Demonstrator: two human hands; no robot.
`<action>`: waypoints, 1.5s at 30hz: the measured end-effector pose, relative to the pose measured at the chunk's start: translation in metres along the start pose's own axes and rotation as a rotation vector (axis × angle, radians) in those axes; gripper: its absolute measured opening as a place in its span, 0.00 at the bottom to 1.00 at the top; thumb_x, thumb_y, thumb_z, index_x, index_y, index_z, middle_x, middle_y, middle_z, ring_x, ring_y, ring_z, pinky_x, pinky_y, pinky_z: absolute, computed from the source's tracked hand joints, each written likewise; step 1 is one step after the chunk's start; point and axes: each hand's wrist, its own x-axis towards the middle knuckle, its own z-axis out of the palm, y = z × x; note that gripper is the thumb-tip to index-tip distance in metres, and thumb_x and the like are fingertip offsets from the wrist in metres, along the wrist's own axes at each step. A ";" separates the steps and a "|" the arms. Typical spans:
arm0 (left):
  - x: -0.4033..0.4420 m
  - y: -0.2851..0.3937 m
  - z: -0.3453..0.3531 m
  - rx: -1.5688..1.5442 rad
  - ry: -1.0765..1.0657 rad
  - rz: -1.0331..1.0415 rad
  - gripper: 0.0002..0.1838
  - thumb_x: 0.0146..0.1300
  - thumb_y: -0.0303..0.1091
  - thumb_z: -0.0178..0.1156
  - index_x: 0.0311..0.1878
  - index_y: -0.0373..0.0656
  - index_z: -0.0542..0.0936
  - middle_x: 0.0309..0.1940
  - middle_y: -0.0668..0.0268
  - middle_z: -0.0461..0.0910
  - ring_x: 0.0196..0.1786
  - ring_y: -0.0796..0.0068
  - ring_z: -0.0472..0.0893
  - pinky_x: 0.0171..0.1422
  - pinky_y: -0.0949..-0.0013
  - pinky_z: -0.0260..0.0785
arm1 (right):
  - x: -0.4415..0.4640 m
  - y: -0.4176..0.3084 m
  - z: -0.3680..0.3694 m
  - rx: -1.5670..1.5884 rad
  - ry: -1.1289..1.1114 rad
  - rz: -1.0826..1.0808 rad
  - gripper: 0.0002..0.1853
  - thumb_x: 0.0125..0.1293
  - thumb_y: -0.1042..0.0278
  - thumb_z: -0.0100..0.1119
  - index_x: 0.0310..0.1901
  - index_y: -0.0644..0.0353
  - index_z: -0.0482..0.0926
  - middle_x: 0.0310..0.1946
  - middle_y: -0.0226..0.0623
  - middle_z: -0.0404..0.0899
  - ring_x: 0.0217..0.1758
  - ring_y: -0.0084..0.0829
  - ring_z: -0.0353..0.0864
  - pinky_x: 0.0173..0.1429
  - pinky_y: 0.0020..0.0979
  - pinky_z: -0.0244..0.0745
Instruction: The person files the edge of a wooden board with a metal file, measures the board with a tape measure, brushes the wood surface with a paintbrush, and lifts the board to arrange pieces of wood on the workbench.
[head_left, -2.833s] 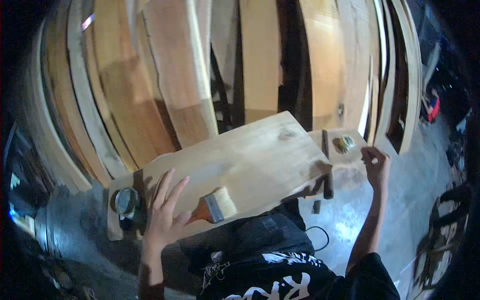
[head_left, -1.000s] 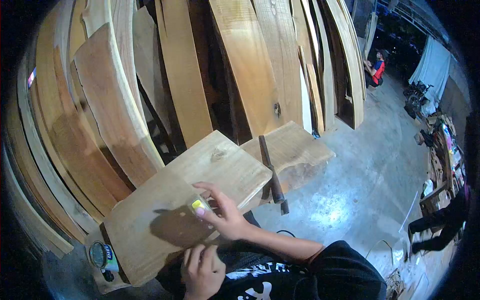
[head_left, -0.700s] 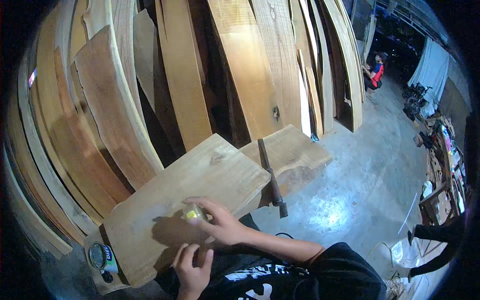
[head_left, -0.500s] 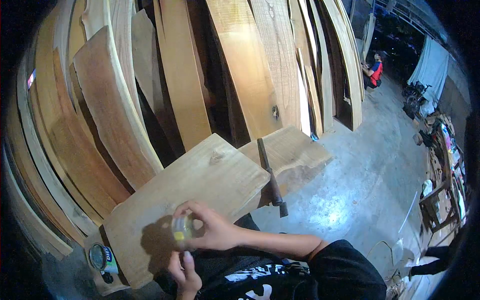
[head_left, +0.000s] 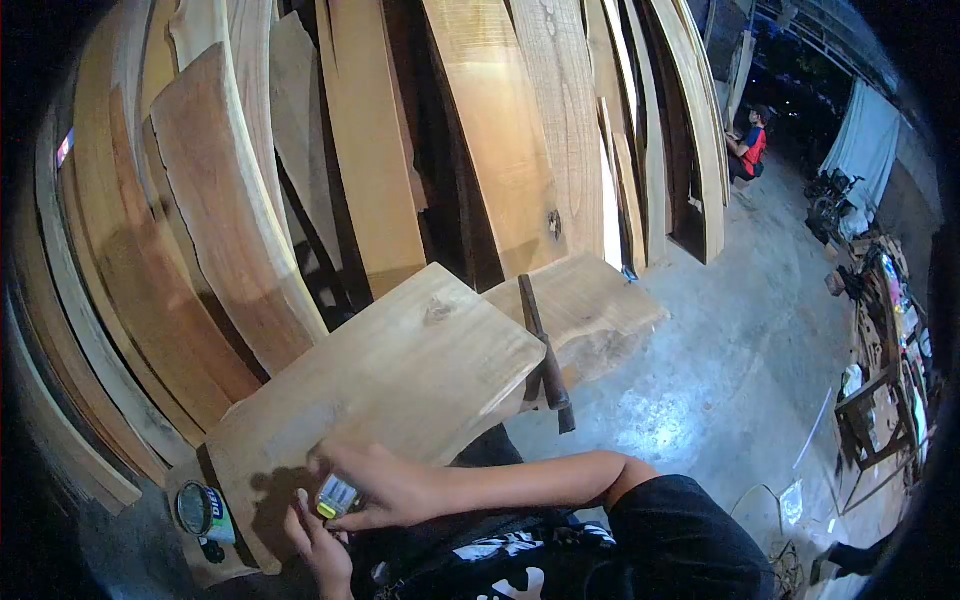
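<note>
My right hand (head_left: 385,485) is closed around a small clear container (head_left: 337,497) with a pale label and a yellow-green end. It is held above the broad wooden board (head_left: 400,350), close to my body. Just below it is my left hand (head_left: 320,550), its fingers apart and near the yellow-green end; I cannot tell whether they touch it. At the board's left end stands an open can (head_left: 205,513) with a dark inside and a green-and-white label.
A dark bar (head_left: 543,350) lies across a second wooden slab (head_left: 590,300) beyond the board. Tall planks (head_left: 480,130) lean in a row ahead. A person (head_left: 750,145) in red and blue is far right. Scrap wood and a wooden frame (head_left: 870,415) line the right side.
My right hand has moved down and left with the container, tilting its labelled side into view. My left hand has shifted left and risen beside it, its fingers spreading.
</note>
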 end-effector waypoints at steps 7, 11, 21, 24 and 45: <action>0.014 0.011 -0.012 -0.288 -0.111 0.098 0.18 0.73 0.48 0.56 0.52 0.43 0.72 0.32 0.72 0.68 0.22 0.86 0.62 0.21 0.79 0.57 | 0.001 0.008 -0.015 -0.402 0.110 -0.106 0.27 0.54 0.66 0.73 0.52 0.66 0.73 0.43 0.55 0.77 0.46 0.56 0.81 0.50 0.46 0.77; 0.026 0.016 -0.042 -0.061 0.071 0.160 0.12 0.74 0.42 0.56 0.36 0.47 0.69 0.24 0.77 0.61 0.19 0.89 0.58 0.19 0.81 0.48 | -0.010 0.008 -0.068 -0.529 0.194 -0.077 0.30 0.51 0.63 0.76 0.54 0.64 0.75 0.44 0.55 0.79 0.46 0.52 0.82 0.51 0.44 0.77; 0.022 0.027 -0.108 -0.002 0.131 -0.136 0.31 0.74 0.46 0.57 0.73 0.38 0.67 0.33 0.71 0.69 0.27 0.82 0.59 0.34 0.75 0.57 | -0.086 0.013 -0.192 -0.408 0.489 0.172 0.36 0.49 0.66 0.81 0.59 0.62 0.73 0.44 0.33 0.82 0.48 0.26 0.81 0.55 0.31 0.77; 0.008 0.036 -0.105 0.023 0.172 -0.107 0.31 0.74 0.47 0.57 0.73 0.38 0.67 0.30 0.73 0.66 0.26 0.82 0.59 0.32 0.73 0.57 | -0.107 0.018 -0.220 -0.340 0.650 0.147 0.38 0.46 0.74 0.82 0.59 0.61 0.71 0.47 0.33 0.80 0.51 0.25 0.80 0.56 0.29 0.76; 0.025 -0.070 -0.192 0.837 0.179 0.044 0.38 0.75 0.58 0.46 0.76 0.37 0.60 0.69 0.45 0.66 0.60 0.52 0.74 0.62 0.55 0.68 | -0.134 0.032 -0.233 -0.743 0.741 0.195 0.32 0.54 0.73 0.75 0.60 0.65 0.73 0.54 0.46 0.81 0.56 0.35 0.82 0.51 0.36 0.85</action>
